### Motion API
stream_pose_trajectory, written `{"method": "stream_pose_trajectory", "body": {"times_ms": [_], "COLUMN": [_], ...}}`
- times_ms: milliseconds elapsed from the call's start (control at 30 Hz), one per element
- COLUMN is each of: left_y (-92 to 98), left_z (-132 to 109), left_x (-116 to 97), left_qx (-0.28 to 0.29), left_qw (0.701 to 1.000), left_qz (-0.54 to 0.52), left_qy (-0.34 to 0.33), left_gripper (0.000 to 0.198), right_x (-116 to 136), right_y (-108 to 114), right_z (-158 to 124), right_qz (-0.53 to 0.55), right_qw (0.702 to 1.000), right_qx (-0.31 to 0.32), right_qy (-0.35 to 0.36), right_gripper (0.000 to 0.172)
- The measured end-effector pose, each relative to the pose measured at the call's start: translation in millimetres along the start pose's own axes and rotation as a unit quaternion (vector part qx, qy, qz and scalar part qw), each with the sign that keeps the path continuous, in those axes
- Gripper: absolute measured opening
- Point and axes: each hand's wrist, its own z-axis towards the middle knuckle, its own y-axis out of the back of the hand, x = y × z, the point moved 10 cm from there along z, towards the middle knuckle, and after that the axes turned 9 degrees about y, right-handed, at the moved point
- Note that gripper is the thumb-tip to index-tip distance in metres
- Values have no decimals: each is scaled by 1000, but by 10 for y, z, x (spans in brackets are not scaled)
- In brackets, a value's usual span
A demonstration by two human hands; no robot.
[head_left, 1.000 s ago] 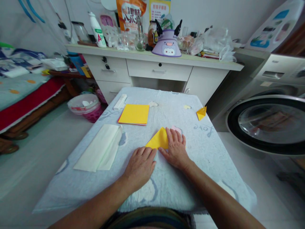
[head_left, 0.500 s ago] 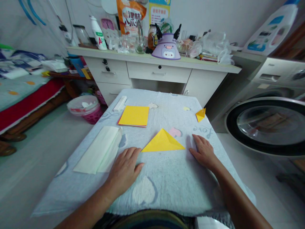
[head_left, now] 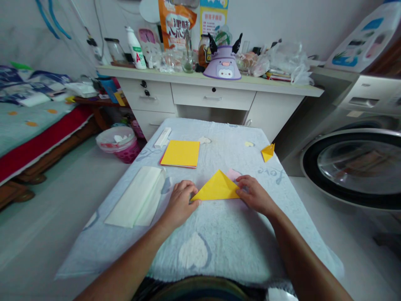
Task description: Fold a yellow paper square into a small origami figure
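Observation:
A yellow sheet of origami paper (head_left: 217, 186), folded into a triangle with its peak pointing away from me, lies on the cloth-covered table. My left hand (head_left: 183, 200) pinches its left corner between thumb and fingers. At the opposite corner, my right hand (head_left: 253, 193) has its thumb and fingertips closed on the paper. Beyond my left hand is a square stack of origami paper (head_left: 181, 153), yellow on top with red showing at the edge. A small folded yellow paper piece (head_left: 267, 152) rests near the table's right edge.
A pale folded sheet (head_left: 138, 196) lies left of my left hand, with a small white box (head_left: 163, 138) farther back. Behind the table (head_left: 232, 242) stands a white cabinet (head_left: 213, 98) crowded with items. A washing machine (head_left: 354, 125) with its door ajar is at right, a pink bin (head_left: 127, 152) at left.
Both hands have moved to the triangle's lower corners and taken hold of them. My right hand came in leftward, my left hand slightly forward. The view has shifted a little.

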Motion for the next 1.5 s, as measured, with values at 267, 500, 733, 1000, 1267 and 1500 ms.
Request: {"method": "stream_pose_trajectory", "body": {"times_ms": [267,500,733,1000,1267,1500], "left_y": [374,440,-81,-246,-287,-331], "left_z": [-12,230,402,385,367,360], "left_x": [-142,-26,201,230,237,200], "left_qx": [-1,-37,21,56,78,91], "left_qw": [961,881,900,921,904,900], "left_qz": [-278,-463,-410,-370,-402,-412], "left_qy": [-10,94,149,108,118,111], "left_gripper": [10,23,24,42,54,48], "right_x": [118,93,-201,405,519,491], "right_y": [221,168,299,-11,-226,-312], "right_z": [100,188,16,97,140,150], "right_qz": [322,386,210,-13,-70,-70], "right_qw": [944,914,931,985,986,985], "right_qx": [-57,-121,-290,-143,-67,-50], "right_qy": [-38,-25,-72,91,135,146], "right_gripper": [24,43,43,22,31,31]}}
